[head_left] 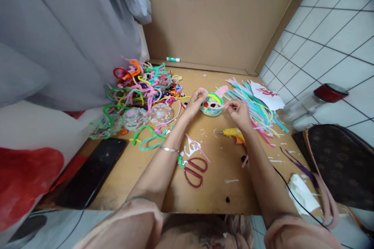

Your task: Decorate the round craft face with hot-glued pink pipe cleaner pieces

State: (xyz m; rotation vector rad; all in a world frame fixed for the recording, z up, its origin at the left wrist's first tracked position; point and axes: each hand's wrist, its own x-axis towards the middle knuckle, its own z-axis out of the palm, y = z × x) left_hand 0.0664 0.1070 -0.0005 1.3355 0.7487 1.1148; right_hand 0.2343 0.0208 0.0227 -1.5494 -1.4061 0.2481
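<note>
Near the middle of the tabletop (210, 186), toward its far edge: a small round multicoloured craft piece (212, 105) between both hands. Left hand (196, 103) curled against its left side, fingers closed on the rim. Right hand (239, 112) just to the right, thumb and forefinger pinched shut on a pink pipe cleaner (217, 105) running across the piece's top. Just beside the right wrist — a yellow glue gun (233, 134), flat on the wood. Nearer the front edge, red-handled scissors (195, 169) with white paper scraps (191, 148) close by. Toward the far left corner — a tangled heap of pipe cleaners (143, 83); toward the right edge, a fan of straight coloured strips (257, 111). At the front left corner, a black phone (93, 171), screen up.
</note>
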